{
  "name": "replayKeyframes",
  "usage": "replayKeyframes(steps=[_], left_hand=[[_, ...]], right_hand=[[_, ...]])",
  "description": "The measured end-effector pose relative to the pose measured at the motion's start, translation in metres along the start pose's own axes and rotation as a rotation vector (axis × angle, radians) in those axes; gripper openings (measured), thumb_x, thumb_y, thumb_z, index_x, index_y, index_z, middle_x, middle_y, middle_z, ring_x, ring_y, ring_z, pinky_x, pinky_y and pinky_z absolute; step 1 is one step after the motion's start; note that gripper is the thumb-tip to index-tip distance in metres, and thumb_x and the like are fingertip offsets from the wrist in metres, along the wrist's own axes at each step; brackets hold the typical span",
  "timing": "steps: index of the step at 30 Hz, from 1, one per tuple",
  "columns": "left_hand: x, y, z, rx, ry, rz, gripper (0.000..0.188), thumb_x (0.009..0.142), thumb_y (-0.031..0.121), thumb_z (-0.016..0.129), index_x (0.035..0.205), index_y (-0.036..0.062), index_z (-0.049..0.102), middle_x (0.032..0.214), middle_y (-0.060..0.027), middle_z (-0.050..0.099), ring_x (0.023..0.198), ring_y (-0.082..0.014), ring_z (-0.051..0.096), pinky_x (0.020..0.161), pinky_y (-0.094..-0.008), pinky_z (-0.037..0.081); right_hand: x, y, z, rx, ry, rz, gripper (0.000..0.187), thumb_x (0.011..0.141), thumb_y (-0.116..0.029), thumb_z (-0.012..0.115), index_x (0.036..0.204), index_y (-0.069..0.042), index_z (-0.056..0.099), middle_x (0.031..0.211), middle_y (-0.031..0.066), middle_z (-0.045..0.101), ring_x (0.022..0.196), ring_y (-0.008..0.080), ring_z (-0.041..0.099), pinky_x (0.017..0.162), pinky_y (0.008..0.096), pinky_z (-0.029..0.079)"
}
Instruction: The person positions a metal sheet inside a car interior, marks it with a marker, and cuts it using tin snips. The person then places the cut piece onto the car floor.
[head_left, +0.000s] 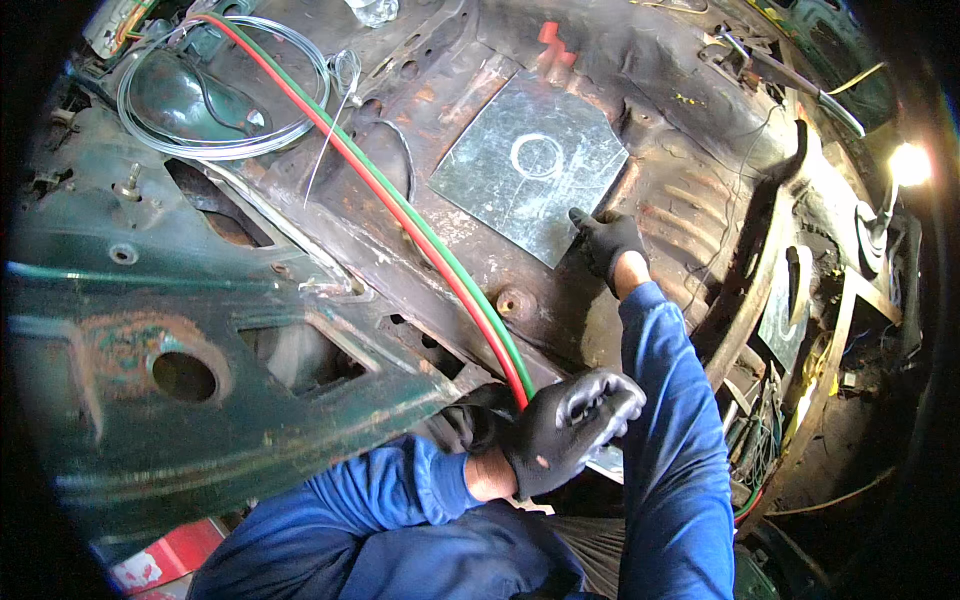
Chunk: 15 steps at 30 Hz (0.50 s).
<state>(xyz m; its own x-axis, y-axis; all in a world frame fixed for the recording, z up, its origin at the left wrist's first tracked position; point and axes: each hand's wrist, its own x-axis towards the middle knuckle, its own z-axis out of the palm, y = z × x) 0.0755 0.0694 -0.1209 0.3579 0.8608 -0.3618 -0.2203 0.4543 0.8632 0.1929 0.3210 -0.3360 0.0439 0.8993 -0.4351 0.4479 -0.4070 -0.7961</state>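
A flat grey metal sheet (490, 170) with cut corners and a chalk-like ring drawn on it lies on the worn metal floor panel. At its near right edge is my right hand (612, 248) in a black glove, one digit stretched out over the sheet and the other fingers partly hidden. Closer to me, my left hand (575, 430), also gloved in black, is curled closed; what it may hold is hidden. Joined red and green hoses (400, 210) run from the upper left down to behind this hand.
A coil of thin wire (135, 125) lies at the upper left, near a clear plastic container (372, 10). A green body panel (180, 300) with holes fills the left. On the right are a bright lamp (909, 165), a curved rusty rim (755, 270) and tangled wires (755, 440).
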Motion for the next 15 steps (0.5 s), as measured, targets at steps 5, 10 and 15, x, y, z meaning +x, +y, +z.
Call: replayKeyframes(steps=[5, 10, 15], left_hand=[[0.004, 0.002, 0.008, 0.416, 0.072, 0.313, 0.019, 0.109, 0.014, 0.068, 0.123, 0.0021, 0.070, 0.106, -0.0102, 0.074, 0.096, -0.0164, 0.071, 0.087, -0.0333, 0.057], [0.037, 0.012, 0.031, 0.652, 0.126, 0.841, 0.020, 0.100, 0.006, 0.072, 0.120, 0.0039, 0.071, 0.110, -0.0209, 0.073, 0.103, -0.0399, 0.073, 0.090, -0.0442, 0.058], [0.130, 0.042, 0.071, 0.662, 0.329, 0.944, 0.028, 0.103, 0.021, 0.068, 0.123, 0.0013, 0.065, 0.113, -0.0262, 0.070, 0.110, -0.0456, 0.069, 0.097, -0.0492, 0.054]], right_hand=[[-0.076, -0.019, -0.048, -0.219, -0.115, -0.213, 0.048, 0.101, -0.045, 0.080, 0.099, 0.003, 0.077, 0.076, 0.0073, 0.071, 0.067, 0.0175, 0.064, 0.065, 0.0375, 0.052], [-0.183, -0.013, -0.121, -0.298, -0.166, -0.409, 0.052, 0.096, -0.047, 0.075, 0.123, -0.003, 0.075, 0.117, 0.0244, 0.078, 0.112, 0.0430, 0.075, 0.098, 0.0476, 0.058], [-0.239, 0.003, -0.143, -0.887, 0.004, -0.307, 0.053, 0.093, -0.035, 0.075, 0.140, -0.013, 0.067, 0.140, 0.0188, 0.069, 0.130, 0.0398, 0.064, 0.108, 0.0488, 0.052]])
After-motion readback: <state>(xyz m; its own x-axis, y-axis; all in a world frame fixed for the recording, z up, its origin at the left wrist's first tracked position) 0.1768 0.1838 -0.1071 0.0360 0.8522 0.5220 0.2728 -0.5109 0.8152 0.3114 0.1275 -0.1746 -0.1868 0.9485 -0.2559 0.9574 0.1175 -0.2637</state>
